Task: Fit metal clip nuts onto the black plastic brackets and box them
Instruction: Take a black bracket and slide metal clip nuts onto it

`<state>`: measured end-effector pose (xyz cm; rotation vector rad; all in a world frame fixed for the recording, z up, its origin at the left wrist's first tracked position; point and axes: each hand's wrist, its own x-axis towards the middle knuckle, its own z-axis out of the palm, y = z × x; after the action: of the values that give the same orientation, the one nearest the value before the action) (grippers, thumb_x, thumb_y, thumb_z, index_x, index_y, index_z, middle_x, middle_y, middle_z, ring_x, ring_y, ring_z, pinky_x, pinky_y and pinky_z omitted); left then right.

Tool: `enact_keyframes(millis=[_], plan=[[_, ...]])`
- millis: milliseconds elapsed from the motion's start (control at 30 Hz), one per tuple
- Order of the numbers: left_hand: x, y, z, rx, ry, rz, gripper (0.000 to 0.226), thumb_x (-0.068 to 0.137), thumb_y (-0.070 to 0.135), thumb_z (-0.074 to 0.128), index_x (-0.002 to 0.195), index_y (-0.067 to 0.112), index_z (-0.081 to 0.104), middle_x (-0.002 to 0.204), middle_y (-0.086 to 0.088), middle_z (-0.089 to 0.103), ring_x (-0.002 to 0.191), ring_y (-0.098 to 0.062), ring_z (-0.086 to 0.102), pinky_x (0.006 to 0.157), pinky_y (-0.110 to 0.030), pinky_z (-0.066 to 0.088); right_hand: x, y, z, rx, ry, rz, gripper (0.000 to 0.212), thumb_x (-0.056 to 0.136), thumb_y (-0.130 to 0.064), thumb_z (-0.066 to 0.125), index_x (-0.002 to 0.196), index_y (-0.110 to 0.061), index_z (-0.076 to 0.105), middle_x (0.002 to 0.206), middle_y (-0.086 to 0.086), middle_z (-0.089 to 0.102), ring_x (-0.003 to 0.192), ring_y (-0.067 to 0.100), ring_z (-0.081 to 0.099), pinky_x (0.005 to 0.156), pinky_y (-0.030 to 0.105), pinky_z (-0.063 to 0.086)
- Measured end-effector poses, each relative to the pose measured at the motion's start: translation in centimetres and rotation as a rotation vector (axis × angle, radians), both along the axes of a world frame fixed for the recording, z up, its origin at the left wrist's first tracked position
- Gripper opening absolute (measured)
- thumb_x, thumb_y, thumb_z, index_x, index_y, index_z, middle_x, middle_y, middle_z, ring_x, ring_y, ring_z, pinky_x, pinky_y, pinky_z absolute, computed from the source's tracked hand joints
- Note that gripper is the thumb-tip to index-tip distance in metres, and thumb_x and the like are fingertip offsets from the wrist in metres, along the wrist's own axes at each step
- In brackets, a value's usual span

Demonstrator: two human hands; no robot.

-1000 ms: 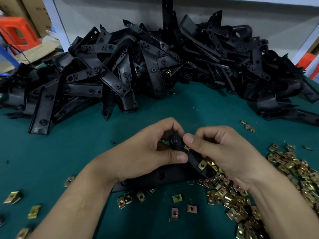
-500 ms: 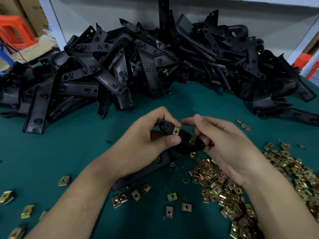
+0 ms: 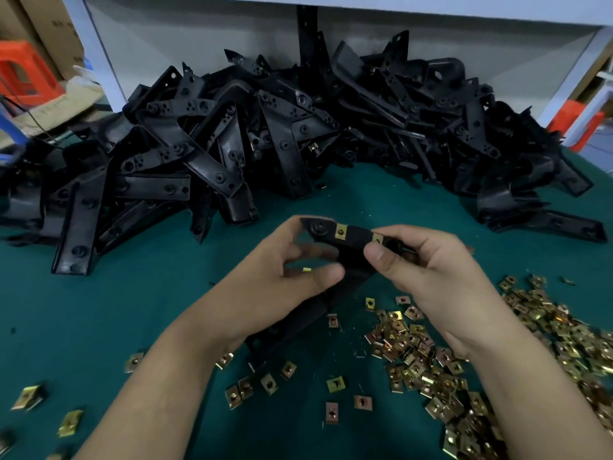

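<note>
Black bracket (image 3: 355, 240): rigid, light, judged easiest to hold by its arm. Held off the bench (image 3: 132, 310) between both hands. Left hand (image 3: 282, 277) grips its end; right hand (image 3: 428, 270) fingers (image 3: 414, 237) pinch it at 1 of 2 fitted clips (image 3: 340, 231).

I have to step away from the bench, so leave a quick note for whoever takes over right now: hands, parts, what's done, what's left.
Left hand grips the bracket; right hand pinches it at the second clip nut.
Done: first clip nut sits on the bracket.
Loose clip nuts lie on the green table to the right; the bracket pile is at the back.
Left: check the second is fully on, box this bracket, then work through the pile.
</note>
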<state>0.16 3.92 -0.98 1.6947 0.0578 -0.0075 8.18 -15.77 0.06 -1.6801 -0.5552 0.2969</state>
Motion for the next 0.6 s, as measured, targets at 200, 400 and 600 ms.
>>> enact_keyframes(millis=[200,400,600], plan=[[-0.2,0.2,0.9,-0.072,0.277,-0.082,0.025,0.079,0.047,0.079,0.092,0.027,0.072,0.087,-0.02,0.076,0.068,-0.023,0.069,0.065,-0.028,0.058,-0.4,-0.7,3.4,-0.162,-0.182,-0.085,0.009,0.091,-0.028,0.072,0.098,-0.026,0.077,0.09,-0.01,0.075,0.088,0.008,0.068,0.079,0.025,0.053],[0.1,-3.4,3.0,-0.263,0.223,-0.005,0.029,0.067,0.038,0.084,0.086,0.017,0.08,0.079,-0.019,0.073,0.057,-0.019,0.062,0.053,-0.021,0.053,-2.1,-5.4,7.0,-0.141,-0.309,-0.258,0.016,0.088,-0.04,0.071,0.1,-0.03,0.076,0.082,-0.023,0.071,0.073,-0.007,0.063,0.062,0.007,0.042],[-0.6,-12.2,5.0,-0.422,0.211,-0.07,0.039,0.057,0.024,0.089,0.095,0.021,0.081,0.088,-0.01,0.077,0.07,-0.016,0.072,0.056,-0.018,0.054,-7.2,-14.5,8.2,-0.079,-0.359,-0.511,0.009,0.086,-0.04,0.072,0.095,-0.041,0.073,0.084,-0.023,0.071,0.075,-0.006,0.062,0.068,0.006,0.041]])
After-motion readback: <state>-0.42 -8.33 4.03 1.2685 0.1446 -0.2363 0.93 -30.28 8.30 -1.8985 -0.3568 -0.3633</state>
